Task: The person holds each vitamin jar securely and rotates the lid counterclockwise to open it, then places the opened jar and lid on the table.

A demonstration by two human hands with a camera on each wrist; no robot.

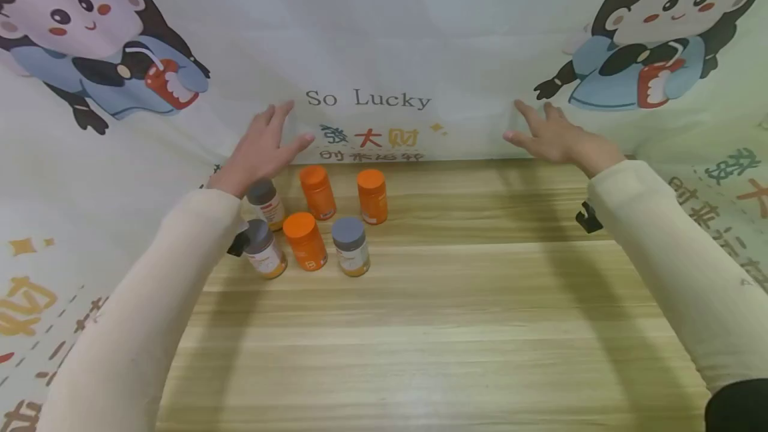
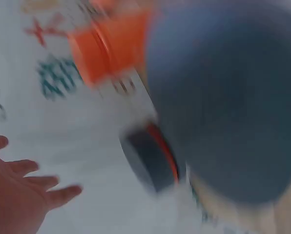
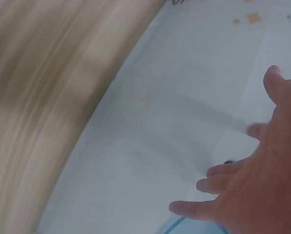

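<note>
My left hand [image 1: 261, 149] is held in the air above the back left of the table, fingers spread, holding nothing. Below and beside it stand several upright bottles: orange ones, such as the orange bottle [image 1: 373, 197], and grey-capped ones, such as the grey-capped bottle [image 1: 351, 247]. In the left wrist view a blurred grey lid [image 2: 228, 97] looms close, with an orange bottle [image 2: 109, 46] beyond it. My right hand [image 1: 555, 135] hovers over the back right of the table, its fingers also spread and without anything in them.
A wooden table [image 1: 456, 325] spans the lower view. White printed cloth [image 1: 468, 52] hangs behind it and along both sides, carrying cartoon figures and lettering. The bottles stand grouped at the table's back left.
</note>
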